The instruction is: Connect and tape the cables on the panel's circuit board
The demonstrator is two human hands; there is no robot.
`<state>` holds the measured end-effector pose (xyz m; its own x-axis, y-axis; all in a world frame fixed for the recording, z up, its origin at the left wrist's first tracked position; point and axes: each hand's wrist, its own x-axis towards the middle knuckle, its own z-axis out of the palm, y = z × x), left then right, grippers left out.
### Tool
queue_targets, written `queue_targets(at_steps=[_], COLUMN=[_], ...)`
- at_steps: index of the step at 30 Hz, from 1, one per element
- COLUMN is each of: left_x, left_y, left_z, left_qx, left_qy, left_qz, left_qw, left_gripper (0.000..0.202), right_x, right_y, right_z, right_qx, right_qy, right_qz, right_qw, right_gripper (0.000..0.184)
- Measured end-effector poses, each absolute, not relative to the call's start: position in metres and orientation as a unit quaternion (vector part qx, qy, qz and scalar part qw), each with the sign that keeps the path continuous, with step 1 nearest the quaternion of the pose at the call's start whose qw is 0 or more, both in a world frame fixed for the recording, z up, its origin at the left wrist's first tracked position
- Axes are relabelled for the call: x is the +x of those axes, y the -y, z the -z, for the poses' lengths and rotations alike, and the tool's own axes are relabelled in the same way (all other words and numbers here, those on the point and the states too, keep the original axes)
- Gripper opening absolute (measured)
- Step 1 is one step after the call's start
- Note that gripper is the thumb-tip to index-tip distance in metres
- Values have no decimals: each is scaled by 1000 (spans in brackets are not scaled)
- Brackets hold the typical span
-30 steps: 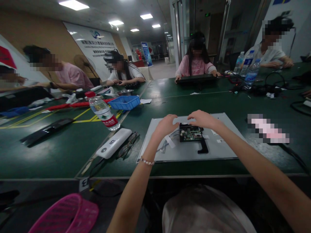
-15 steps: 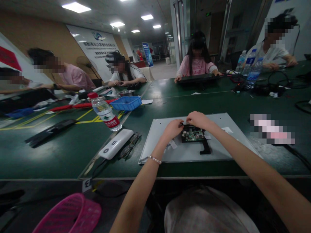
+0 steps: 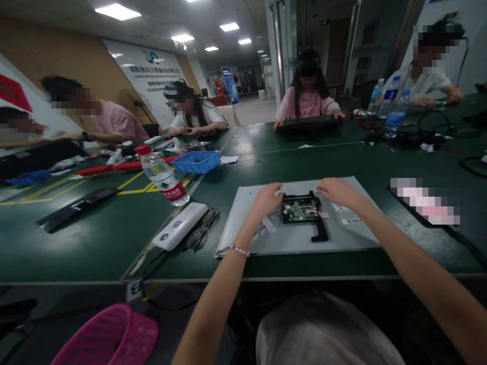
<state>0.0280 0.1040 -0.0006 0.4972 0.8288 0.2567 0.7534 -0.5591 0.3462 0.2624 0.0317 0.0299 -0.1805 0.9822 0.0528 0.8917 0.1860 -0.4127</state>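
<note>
A black plastic frame [image 3: 320,231] holding a green circuit board [image 3: 300,212] lies on a flat light-grey panel [image 3: 350,238]. My left hand [image 3: 268,198] is at the frame's upper left corner, its fingers bent but slightly apart. Just off the upper right corner is my right hand [image 3: 337,192], with fingers bent and parted, and I make out nothing held in it. White labels and a pale strip [image 3: 269,224] show on the panel around the board. A beaded bracelet circles my left wrist.
Left of the panel lie folded glasses [image 3: 201,230], a white power bank [image 3: 180,226] with a cable and a water bottle [image 3: 163,177]. Beyond stands a blue tray [image 3: 198,162]. A phone-like device [image 3: 422,203] lies right. Several people sit around the table; a pink basket [image 3: 110,337] is below.
My hands have moved apart along the frame's far edge, the right one shifting rightward to the upper right corner. More of the frame and the panel's labels now show.
</note>
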Motion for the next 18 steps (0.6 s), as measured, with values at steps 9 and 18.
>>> queue_targets(at_steps=[9, 18], left_x=[55, 120], left_y=[-105, -82], left_z=[-96, -128], left_qx=[853, 895], left_qy=[-383, -329], left_qz=[-351, -275], left_qw=[47, 123], left_gripper=[25, 22], right_x=[154, 33], right_y=[27, 58], right_z=[-39, 13], right_qx=[-483, -168], right_qy=[767, 326], right_qz=[-373, -927], right_qw=[196, 82], right_gripper=[31, 39])
